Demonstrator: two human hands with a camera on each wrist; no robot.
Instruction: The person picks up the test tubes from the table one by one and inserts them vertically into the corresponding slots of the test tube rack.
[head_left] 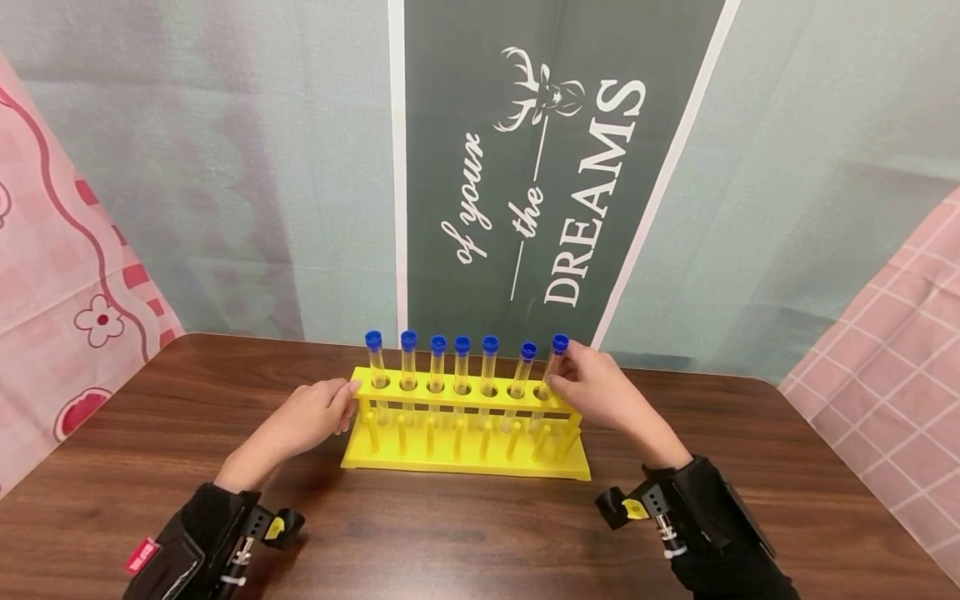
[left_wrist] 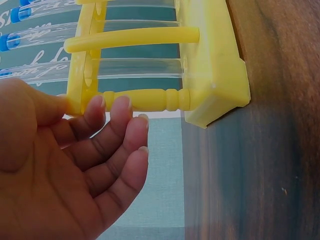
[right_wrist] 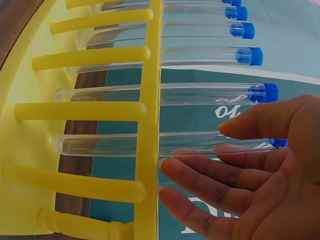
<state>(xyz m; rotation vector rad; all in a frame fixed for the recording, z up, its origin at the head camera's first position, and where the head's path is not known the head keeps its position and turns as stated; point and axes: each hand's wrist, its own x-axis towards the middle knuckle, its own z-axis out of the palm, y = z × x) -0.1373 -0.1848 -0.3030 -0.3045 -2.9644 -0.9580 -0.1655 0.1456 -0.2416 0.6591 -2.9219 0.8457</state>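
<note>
A yellow test tube rack [head_left: 465, 465] stands on the table, with several clear test tubes with blue caps upright or slightly leaning in its holes. My left hand [head_left: 318, 412] pinches the left end of the rack's top bar between thumb and index finger; the other fingers curl loosely beside the end post in the left wrist view. With thumb and fingers on either side, my right hand [head_left: 600, 387] holds the rightmost test tube [right_wrist: 100, 145] near its blue cap. That tube passes through its hole, its rounded bottom at the base.
The brown wooden table [head_left: 450, 533] extends around the rack. Behind it hangs a grey-green cloth [head_left: 337, 167] with a dark lettered panel. Pink patterned cloths hang at the left [head_left: 67, 275] and right sides. Yellow pegs [head_left: 458, 437] rise along the rack's front.
</note>
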